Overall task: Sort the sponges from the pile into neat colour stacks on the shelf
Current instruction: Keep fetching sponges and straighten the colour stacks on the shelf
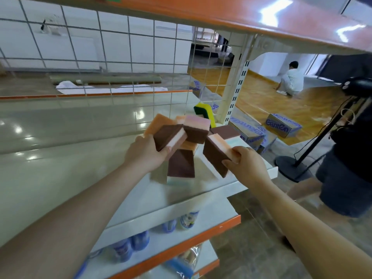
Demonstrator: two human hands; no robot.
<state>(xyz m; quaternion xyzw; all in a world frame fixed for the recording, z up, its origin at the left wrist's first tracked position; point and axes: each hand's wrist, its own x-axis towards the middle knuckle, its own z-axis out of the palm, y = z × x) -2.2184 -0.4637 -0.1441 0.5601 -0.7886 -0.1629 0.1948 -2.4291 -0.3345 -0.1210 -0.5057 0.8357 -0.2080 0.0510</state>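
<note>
A loose pile of sponges with brown scourer faces and pink or orange foam lies at the right end of the glossy white shelf. My left hand grips a pink sponge with a brown face just left of the pile. My right hand holds an orange sponge with a brown face tilted above the shelf's right edge. A yellow and green sponge stands at the back against the wire grid. A brown-faced sponge leans between my hands.
A wire grid backs the shelf and an orange-edged shelf hangs overhead. Lower shelves hold blue bottles. Cardboard boxes lie on the floor to the right. A person in dark shorts stands close on the right; another crouches far back.
</note>
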